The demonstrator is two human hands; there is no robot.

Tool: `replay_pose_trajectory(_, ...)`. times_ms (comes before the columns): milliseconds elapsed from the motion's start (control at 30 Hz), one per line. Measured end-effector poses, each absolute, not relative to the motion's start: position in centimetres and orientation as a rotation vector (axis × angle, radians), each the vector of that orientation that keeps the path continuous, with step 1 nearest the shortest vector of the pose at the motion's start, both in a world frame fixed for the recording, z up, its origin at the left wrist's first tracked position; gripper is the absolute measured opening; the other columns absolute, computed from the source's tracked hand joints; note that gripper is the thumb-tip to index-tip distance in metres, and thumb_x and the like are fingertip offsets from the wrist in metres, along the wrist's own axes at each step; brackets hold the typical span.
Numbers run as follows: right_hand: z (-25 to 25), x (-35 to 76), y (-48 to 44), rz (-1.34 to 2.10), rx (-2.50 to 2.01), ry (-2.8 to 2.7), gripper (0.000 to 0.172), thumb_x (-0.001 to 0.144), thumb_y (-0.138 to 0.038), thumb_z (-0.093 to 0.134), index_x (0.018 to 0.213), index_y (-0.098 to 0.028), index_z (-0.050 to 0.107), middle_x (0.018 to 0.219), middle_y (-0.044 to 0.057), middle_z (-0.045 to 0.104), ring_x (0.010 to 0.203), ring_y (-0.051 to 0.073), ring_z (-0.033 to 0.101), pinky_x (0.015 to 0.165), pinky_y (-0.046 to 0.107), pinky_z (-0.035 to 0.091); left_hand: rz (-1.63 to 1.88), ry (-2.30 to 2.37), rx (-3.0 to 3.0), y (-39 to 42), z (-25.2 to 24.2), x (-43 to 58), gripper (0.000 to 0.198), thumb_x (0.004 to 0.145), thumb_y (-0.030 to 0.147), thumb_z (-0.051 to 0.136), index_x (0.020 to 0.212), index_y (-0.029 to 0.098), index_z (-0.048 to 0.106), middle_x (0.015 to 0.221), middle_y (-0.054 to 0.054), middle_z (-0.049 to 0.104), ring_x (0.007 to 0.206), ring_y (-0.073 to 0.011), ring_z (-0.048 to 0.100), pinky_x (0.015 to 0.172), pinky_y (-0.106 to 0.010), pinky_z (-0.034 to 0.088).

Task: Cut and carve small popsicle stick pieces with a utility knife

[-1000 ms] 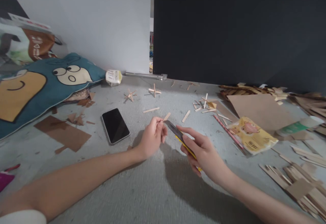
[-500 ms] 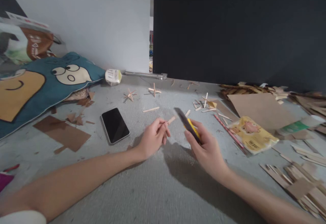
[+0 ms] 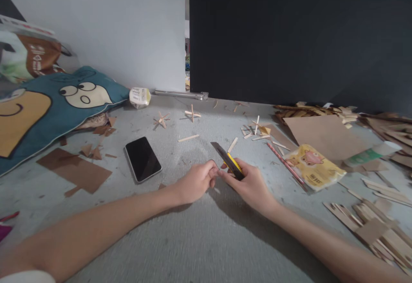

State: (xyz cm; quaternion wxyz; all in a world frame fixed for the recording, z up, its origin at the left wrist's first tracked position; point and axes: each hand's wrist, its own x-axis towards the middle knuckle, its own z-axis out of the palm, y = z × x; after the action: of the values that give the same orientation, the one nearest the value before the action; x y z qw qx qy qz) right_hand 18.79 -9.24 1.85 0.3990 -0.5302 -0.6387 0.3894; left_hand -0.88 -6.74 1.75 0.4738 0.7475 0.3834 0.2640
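My right hand [image 3: 251, 184] is closed around a yellow and black utility knife [image 3: 227, 159] whose blade end points up and away to the left. My left hand [image 3: 196, 181] is closed in a pinch just left of the knife, its fingertips meeting the right hand's. A small wooden stick was in that pinch earlier, but it is hidden now. Both hands rest low over the grey floor [image 3: 193, 240]. Loose wooden sticks [image 3: 189, 138] lie just beyond them.
A black phone [image 3: 143, 158] lies left of my left hand. A blue cartoon cushion [image 3: 48, 107], brown cardboard scraps [image 3: 75, 170], a yellow packet [image 3: 313, 167], a pink pencil [image 3: 285, 167], cardboard sheets [image 3: 323, 135] and stick piles [image 3: 376, 227] surround the spot. Walls stand behind.
My right hand swung the knife from low right up and then in toward my left hand. The two hands now touch, and the stick in the left pinch is out of sight.
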Motion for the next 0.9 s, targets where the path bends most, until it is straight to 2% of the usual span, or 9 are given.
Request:
replay_pose_trajectory(167, 1.8, 18.8, -9.0, 1.14, -1.278, -1.588, 0.043, 0.09, -0.063, 0.066, 0.089, -0.02, 0.062, 0.056, -0.007, 0.044, 0.049, 0.011, 0.038, 0.049, 0.025, 0.032, 0.711, 0.994, 1.758, -6.7, 1.6, -0.7, 0.036, 0.107, 0.044, 0.038, 0.081, 0.021, 0.048, 0.06, 0.004, 0.055, 0.05, -0.0102, 0.048, 0.053, -0.024, 0.038)
replay_pose_trajectory(300, 1.2, 18.9, -8.7, 1.276, -1.234, -1.513, 0.049, 0.09, -0.07, 0.06, 0.092, -0.021, 0.058, 0.053, -0.009, 0.042, 0.045, 0.01, 0.037, 0.047, 0.025, 0.031, 0.826, 0.953, 1.57, -6.5, 1.5, -0.7, 0.042, 0.104, 0.059, 0.041, 0.089, 0.021, 0.049, 0.062, 0.004, 0.056, 0.045, -0.0093, 0.047, 0.046, -0.023, 0.034)
replay_pose_trajectory(400, 1.0, 18.8, -8.7, 1.303, -1.205, -1.503, 0.051, 0.09, -0.071, 0.06, 0.091, -0.021, 0.056, 0.053, -0.009, 0.042, 0.045, 0.01, 0.038, 0.046, 0.025, 0.032, 0.885, 0.851, 1.434, -6.4, 1.6, -0.8, 0.045, 0.098, 0.065, 0.054, 0.095, 0.02, 0.052, 0.065, 0.004, 0.057, 0.047, -0.0084, 0.047, 0.047, -0.023, 0.034)
replay_pose_trajectory(533, 1.0, 18.5, -8.9, 1.315, -1.151, -1.463, 0.047, 0.093, -0.068, 0.061, 0.087, -0.023, 0.052, 0.055, -0.009, 0.041, 0.046, 0.009, 0.037, 0.046, 0.024, 0.033, 0.909, 0.74, 1.291, -6.2, 2.0, -0.9, 0.051, 0.085, 0.056, 0.079, 0.109, 0.021, 0.051, 0.074, 0.004, 0.061, 0.056, -0.0094, 0.054, 0.055, -0.024, 0.041)
replay_pose_trajectory(600, 0.7, 18.4, -9.1, 1.333, -1.114, -1.441, 0.044, 0.095, -0.066, 0.06, 0.089, -0.024, 0.05, 0.056, -0.01, 0.039, 0.046, 0.009, 0.036, 0.045, 0.024, 0.033, 0.866, 0.717, 1.278, -6.1, 2.1, -0.9, 0.054, 0.08, 0.053, 0.085, 0.109, 0.02, 0.053, 0.078, 0.003, 0.064, 0.061, -0.0106, 0.057, 0.06, -0.026, 0.044)
replay_pose_trajectory(733, 0.1, 18.1, -9.4, 1.332, -1.078, -1.451, 0.039, 0.099, -0.061, 0.058, 0.09, -0.025, 0.048, 0.063, -0.008, 0.044, 0.049, 0.01, 0.039, 0.048, 0.024, 0.036, 0.761, 0.657, 1.361, -5.8, 1.8, -0.5, 0.047, 0.084, 0.059, 0.079, 0.094, 0.019, 0.058, 0.079, -0.001, 0.066, 0.071, -0.0134, 0.06, 0.069, -0.028, 0.045)
replay_pose_trajectory(900, -0.3, 18.5, -9.4, 1.243, -1.11, -1.467, 0.039, 0.101, -0.063, 0.053, 0.091, -0.025, 0.048, 0.062, -0.008, 0.044, 0.051, 0.011, 0.043, 0.05, 0.025, 0.04, 0.852, 0.773, 1.419, -5.5, 0.5, -0.3, 0.051, 0.086, 0.067, 0.073, 0.092, 0.019, 0.057, 0.083, -0.001, 0.062, 0.075, -0.0149, 0.06, 0.071, -0.029, 0.047)
